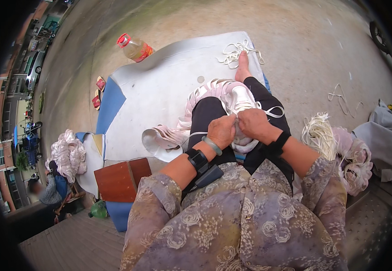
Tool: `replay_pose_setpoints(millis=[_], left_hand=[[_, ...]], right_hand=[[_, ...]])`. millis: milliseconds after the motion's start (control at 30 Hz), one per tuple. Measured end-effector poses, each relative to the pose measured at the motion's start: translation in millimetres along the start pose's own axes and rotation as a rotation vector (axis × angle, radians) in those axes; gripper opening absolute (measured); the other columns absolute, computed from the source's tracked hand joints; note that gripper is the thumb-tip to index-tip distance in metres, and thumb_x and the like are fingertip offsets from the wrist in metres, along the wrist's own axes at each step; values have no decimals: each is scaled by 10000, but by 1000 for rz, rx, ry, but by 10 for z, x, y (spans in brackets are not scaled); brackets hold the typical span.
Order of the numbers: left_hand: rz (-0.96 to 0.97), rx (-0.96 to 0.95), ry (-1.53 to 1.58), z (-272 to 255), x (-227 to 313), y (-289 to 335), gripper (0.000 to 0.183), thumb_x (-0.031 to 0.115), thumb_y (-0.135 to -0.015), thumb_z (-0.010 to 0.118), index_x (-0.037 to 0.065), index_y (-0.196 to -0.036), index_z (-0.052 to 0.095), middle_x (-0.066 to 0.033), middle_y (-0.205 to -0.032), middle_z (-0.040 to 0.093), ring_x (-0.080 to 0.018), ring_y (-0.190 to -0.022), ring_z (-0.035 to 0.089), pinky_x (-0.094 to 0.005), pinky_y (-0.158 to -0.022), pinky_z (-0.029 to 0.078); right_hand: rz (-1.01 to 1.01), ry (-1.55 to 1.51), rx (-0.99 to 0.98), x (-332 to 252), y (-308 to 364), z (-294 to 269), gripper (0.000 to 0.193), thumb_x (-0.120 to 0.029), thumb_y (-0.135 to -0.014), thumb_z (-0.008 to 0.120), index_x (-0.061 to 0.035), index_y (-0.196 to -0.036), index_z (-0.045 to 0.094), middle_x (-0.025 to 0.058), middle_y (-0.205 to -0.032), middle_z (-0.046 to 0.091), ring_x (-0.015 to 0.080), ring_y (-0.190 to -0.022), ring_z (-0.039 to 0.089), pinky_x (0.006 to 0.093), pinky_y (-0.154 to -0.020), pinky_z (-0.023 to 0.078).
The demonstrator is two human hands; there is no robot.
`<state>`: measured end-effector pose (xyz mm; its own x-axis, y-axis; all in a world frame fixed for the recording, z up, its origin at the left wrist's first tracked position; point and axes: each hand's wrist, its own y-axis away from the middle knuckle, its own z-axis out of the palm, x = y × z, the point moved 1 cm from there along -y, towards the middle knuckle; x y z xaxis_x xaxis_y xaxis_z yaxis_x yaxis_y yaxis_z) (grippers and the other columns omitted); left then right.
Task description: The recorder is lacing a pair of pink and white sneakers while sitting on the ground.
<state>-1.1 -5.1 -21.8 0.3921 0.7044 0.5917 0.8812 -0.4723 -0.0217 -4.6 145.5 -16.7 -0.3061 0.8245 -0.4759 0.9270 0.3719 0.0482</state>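
A white shoe upper [240, 96] lies between my thighs with its lacing side up. My left hand [223, 130], a pale bangle on its wrist, is closed with fingertips pinched at the lacing. Close against it, my right hand [255, 123] is closed in a pinch too. Both are on a white shoelace [275, 110], which loops out past my right hand over my thigh. The exact grip is hidden by the fingers. A row of nested pale pink and white shoe uppers [191, 105] curves from beside the shoe upper down to the mat at left.
Loose laces [236, 52] lie by my bare foot on the white mat [160, 86]. At right are a lace bundle [317, 132] and piled pink uppers [354, 158]. A bottle [135, 48], red sandals [98, 92], brown board [117, 180] and another upper pile [67, 152] are leftward.
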Motion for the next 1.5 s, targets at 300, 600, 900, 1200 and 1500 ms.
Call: replay_pose_setpoints(millis=[300, 600, 900, 1200, 1500], left_hand=[[61, 13, 37, 11, -94, 74, 258, 122, -748, 541, 49, -995, 559, -156, -765, 566, -348, -720, 567, -424, -637, 462], [-265, 83, 173, -41, -95, -17, 234, 199, -767, 604, 61, -953, 571, -147, -671, 595, -339, -649, 589, -395, -594, 460], [-552, 0, 469, 114, -405, -172, 223, 257, -746, 629, 34, -743, 622, -98, -680, 623, -228, -628, 599, -334, -584, 462], [-657, -410, 859, -273, -262, -277, 225, 293, -833, 555, 84, -762, 593, 11, -691, 549, -67, -578, 504, -201, -441, 406], [-571, -259, 645, -161, -211, -285, 259, 295, -818, 525, 49, -760, 581, -55, -707, 559, -187, -587, 534, -318, -487, 433]], right_hand=[[166, -64, -79, 1162, 1739, -834, 188, -154, -751, 540, -19, -632, 485, 169, -608, 482, 350, -595, 511, 430, -532, 382], [280, -257, -93, 948, 1928, -590, 89, -98, -722, 593, -22, -722, 548, 130, -680, 544, 319, -661, 545, 384, -585, 422], [-103, -255, 303, 430, 857, -368, 222, -111, -669, 638, -76, -869, 551, 88, -814, 542, 280, -771, 535, 380, -662, 402], [-180, -114, 42, 437, 796, -254, 217, -118, -626, 658, -95, -820, 564, 29, -847, 535, 219, -877, 506, 353, -759, 358], [138, -385, 31, 251, 522, -443, 147, -169, -783, 579, -45, -843, 528, 128, -753, 566, 321, -739, 581, 391, -604, 438]])
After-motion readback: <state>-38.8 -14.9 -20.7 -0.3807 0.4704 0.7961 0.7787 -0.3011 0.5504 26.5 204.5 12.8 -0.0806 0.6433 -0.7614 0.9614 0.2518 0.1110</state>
